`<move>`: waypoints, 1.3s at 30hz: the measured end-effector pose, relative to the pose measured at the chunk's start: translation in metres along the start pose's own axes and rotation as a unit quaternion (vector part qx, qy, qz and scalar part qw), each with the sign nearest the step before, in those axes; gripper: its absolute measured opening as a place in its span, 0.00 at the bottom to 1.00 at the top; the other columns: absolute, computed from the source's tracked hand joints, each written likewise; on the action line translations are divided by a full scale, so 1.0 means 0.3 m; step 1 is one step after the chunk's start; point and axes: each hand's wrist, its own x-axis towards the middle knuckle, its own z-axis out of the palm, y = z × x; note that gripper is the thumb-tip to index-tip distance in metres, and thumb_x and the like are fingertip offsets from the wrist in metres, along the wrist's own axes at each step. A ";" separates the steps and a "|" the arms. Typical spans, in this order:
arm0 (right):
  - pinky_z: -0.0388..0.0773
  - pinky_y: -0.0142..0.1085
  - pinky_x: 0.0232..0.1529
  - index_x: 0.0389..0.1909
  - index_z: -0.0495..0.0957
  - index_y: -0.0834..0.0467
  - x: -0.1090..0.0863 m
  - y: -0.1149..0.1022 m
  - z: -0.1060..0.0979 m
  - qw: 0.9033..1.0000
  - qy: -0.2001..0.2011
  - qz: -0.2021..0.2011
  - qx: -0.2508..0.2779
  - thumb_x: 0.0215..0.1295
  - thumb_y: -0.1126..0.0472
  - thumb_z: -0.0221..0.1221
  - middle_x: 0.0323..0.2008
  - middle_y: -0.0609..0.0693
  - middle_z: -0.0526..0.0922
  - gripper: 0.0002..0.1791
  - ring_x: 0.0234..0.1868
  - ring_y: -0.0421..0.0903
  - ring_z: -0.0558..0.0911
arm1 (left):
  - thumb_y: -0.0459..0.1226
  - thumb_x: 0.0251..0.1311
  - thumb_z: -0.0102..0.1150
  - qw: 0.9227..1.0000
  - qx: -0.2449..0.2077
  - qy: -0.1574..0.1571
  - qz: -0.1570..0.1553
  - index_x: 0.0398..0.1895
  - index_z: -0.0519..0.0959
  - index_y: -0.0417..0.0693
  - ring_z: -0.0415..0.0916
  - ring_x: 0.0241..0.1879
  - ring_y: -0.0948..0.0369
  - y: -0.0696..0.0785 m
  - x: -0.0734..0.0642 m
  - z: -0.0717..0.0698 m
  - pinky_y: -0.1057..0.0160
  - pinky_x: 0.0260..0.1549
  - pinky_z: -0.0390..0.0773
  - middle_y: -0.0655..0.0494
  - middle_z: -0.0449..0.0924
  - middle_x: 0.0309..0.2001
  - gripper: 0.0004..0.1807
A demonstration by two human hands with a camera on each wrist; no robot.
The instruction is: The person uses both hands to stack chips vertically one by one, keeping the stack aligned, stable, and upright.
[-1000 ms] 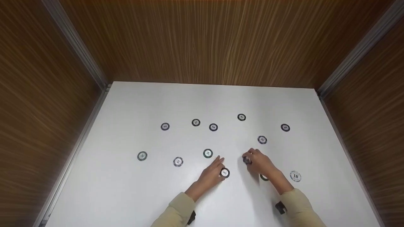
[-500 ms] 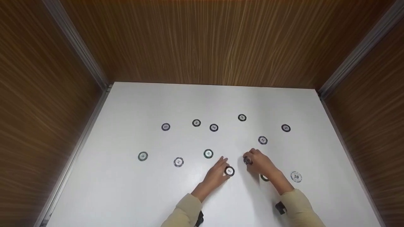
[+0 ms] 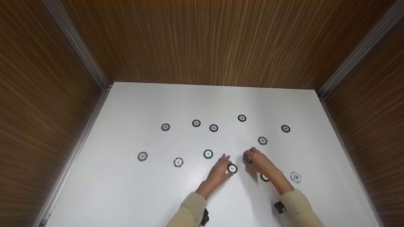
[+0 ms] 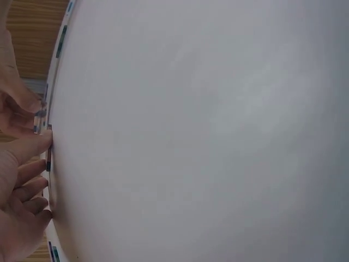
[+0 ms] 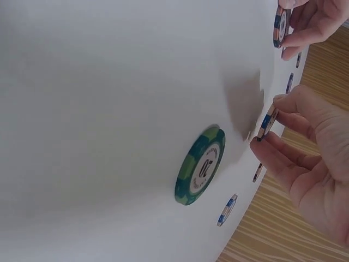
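Thumb and fingers of my left hand [image 3: 217, 174] pinch a black-edged poker chip [image 3: 232, 168] with a white centre, low over the white table. To its right, my right hand [image 3: 260, 162] pinches another poker chip [image 3: 247, 159] between thumb and fingertips; its edge shows blue and pale blocks in the right wrist view. A gap separates the two held chips. A green poker chip [image 5: 202, 166] marked 20 lies flat below the right hand, partly hidden by the wrist in the head view. Beyond the left fingertips lies another green-edged chip [image 3: 208, 154].
Several more chips lie scattered flat on the white table [image 3: 104, 176], among them a pale 10 chip [image 3: 295, 177] at right and a grey-edged chip [image 3: 178, 162] at left. Wood-grain panels [image 3: 202, 41] enclose the back and both sides.
My left hand has moved right and slightly away from me with its black-edged chip, closer to the right hand. The right hand has stayed almost still, holding its chip.
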 end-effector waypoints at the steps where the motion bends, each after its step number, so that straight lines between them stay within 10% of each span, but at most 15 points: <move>1: 0.78 0.41 0.44 0.43 0.77 0.62 0.001 -0.002 -0.001 1.000 -0.001 0.000 0.000 0.43 0.70 0.69 0.38 0.53 0.75 0.22 0.40 0.51 0.79 | 0.37 0.51 0.65 1.000 0.000 -0.001 0.000 0.46 0.74 0.46 0.52 0.66 0.56 0.001 0.004 0.001 0.64 0.64 0.50 0.50 0.63 0.63 0.19; 39: 0.80 0.39 0.37 0.41 0.80 0.60 -0.014 -0.112 0.019 0.992 0.003 -0.127 -0.025 0.43 0.68 0.69 0.36 0.53 0.77 0.20 0.35 0.48 0.79 | 0.34 0.47 0.67 0.998 -0.047 0.031 -0.008 0.44 0.76 0.43 0.55 0.65 0.52 0.011 0.046 0.016 0.59 0.65 0.48 0.47 0.67 0.60 0.19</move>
